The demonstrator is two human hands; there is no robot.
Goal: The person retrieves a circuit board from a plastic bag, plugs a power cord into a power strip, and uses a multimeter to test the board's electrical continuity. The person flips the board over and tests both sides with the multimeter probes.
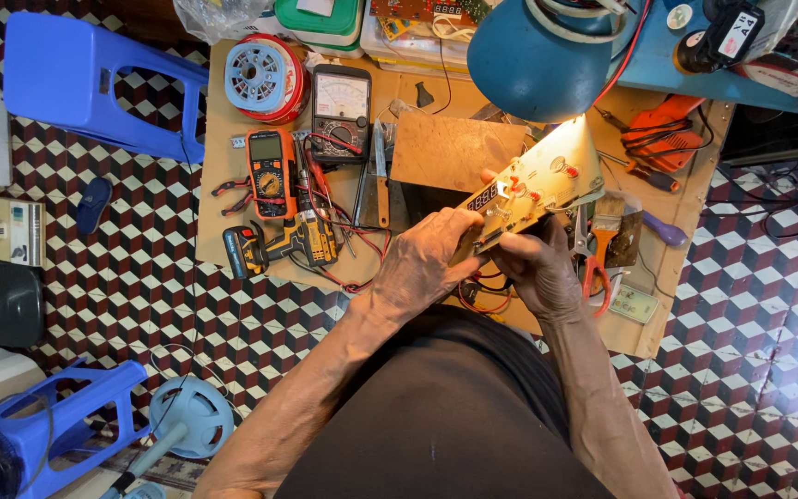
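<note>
Both hands hold up 1 long, pale circuit board (pixel 533 185) with red buttons and a small number screen, tilted under the big blue lamp shade (pixel 538 51). The left hand (pixel 422 263) is curled tight around the board's lower left end. The right hand (pixel 542 268) grips the board from below, fingers wrapped on its bottom edge. The board sits in the air above the brown cardboard mat (pixel 454 148) on the floor. Near the left hand lie an orange multimeter (pixel 270 171), a black meter with a white dial (pixel 342 111) and a yellow and black drill (pixel 279 245). Orange scissors (pixel 593 263) lie just beside the right hand.
</note>
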